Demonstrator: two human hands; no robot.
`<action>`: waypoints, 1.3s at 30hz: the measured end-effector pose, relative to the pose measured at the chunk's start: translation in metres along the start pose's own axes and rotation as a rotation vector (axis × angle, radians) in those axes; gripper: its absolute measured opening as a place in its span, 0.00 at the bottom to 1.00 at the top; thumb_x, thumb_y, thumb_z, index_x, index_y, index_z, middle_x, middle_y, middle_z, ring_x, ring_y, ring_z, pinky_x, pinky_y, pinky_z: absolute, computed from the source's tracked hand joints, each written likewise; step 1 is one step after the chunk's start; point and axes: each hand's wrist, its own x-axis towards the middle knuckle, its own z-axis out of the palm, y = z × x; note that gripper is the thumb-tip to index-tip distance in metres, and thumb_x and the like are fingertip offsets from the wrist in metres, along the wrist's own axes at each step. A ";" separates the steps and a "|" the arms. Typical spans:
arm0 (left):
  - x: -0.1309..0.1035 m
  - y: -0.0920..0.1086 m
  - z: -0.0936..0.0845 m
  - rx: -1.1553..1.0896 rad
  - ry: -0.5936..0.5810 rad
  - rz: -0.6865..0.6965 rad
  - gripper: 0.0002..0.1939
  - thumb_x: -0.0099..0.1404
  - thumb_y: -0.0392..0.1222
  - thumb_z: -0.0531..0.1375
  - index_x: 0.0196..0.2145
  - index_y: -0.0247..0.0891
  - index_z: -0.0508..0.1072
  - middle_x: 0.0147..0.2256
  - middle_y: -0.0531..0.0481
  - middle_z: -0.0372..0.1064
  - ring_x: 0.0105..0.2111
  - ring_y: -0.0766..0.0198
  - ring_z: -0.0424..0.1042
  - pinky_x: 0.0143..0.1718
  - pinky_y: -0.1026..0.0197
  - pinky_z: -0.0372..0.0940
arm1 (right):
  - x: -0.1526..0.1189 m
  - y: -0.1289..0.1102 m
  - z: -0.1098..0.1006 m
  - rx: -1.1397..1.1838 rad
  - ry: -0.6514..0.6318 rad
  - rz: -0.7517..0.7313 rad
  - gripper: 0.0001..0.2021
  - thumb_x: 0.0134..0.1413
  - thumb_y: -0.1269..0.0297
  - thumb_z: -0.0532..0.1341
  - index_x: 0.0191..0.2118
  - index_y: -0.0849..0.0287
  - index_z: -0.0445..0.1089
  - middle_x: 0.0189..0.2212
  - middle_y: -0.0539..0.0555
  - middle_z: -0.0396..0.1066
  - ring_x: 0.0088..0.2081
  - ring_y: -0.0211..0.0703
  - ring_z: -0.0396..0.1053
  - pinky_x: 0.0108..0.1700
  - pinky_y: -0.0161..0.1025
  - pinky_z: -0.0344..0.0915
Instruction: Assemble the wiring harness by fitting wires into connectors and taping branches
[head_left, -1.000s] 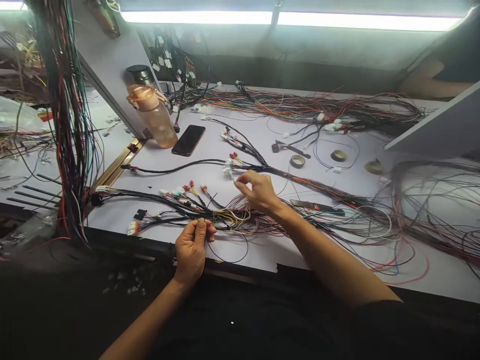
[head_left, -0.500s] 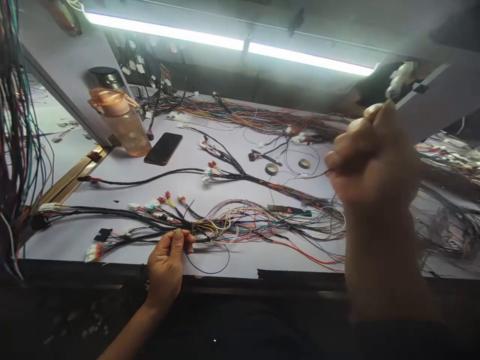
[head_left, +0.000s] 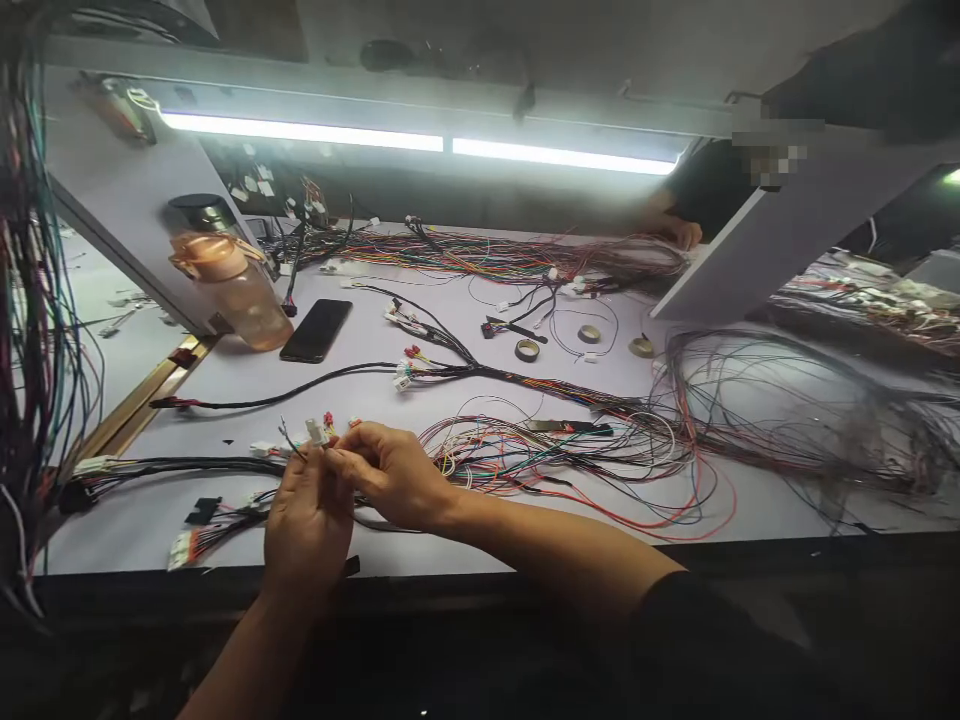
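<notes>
My left hand [head_left: 304, 525] is closed near the front of the table, with thin wire ends [head_left: 289, 437] poking up past its fingers. My right hand [head_left: 401, 475] meets it from the right, its thumb and fingers pinched at a small white connector [head_left: 316, 432]. The fingers of both hands hide the connector's lower part and where the wires run. Around the hands lies a wire harness [head_left: 210, 465] with black-sleeved branches. Its red connectors [head_left: 328, 420] show just behind my fingers, and a larger white connector [head_left: 182, 549] lies left of my left hand.
A second harness [head_left: 480, 370] lies behind the hands. Loose wires [head_left: 570, 460] spread to the right. A phone [head_left: 316, 330], a bottle [head_left: 244, 300] and tape rolls [head_left: 527, 350] stand or lie farther back. Another person's hand [head_left: 682, 232] is beyond the divider.
My right hand has come down from the raised position at right, bringing a white piece to my left hand. The left hand has shifted slightly left. The view has tilted up somewhat.
</notes>
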 end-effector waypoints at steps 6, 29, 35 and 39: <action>0.002 -0.011 -0.011 -0.062 -0.017 -0.124 0.08 0.61 0.45 0.62 0.36 0.40 0.75 0.40 0.47 0.73 0.45 0.58 0.73 0.42 0.62 0.72 | 0.007 0.012 0.007 -0.012 0.056 0.035 0.08 0.56 0.60 0.60 0.31 0.60 0.70 0.28 0.49 0.71 0.32 0.35 0.68 0.36 0.32 0.64; 0.073 -0.046 0.053 -0.327 0.022 -0.118 0.18 0.59 0.53 0.63 0.31 0.38 0.61 0.17 0.63 0.52 0.14 0.76 0.50 0.21 0.69 0.58 | 0.084 0.088 -0.130 -1.040 0.248 -0.177 0.08 0.54 0.64 0.62 0.41 0.57 0.73 0.38 0.55 0.74 0.43 0.45 0.68 0.44 0.40 0.59; 0.076 -0.058 0.044 -0.268 0.022 -0.117 0.18 0.60 0.54 0.62 0.31 0.38 0.62 0.19 0.62 0.58 0.15 0.76 0.54 0.25 0.66 0.64 | 0.099 0.106 -0.143 -0.850 0.551 -0.154 0.18 0.64 0.53 0.48 0.39 0.60 0.70 0.29 0.54 0.74 0.30 0.41 0.70 0.33 0.36 0.62; 0.080 -0.064 0.044 -0.283 0.081 -0.200 0.13 0.64 0.48 0.59 0.32 0.37 0.63 0.23 0.57 0.67 0.21 0.72 0.67 0.36 0.60 0.70 | 0.102 0.108 -0.152 -0.776 0.696 -0.129 0.23 0.65 0.50 0.42 0.39 0.61 0.67 0.30 0.58 0.74 0.29 0.42 0.70 0.32 0.37 0.62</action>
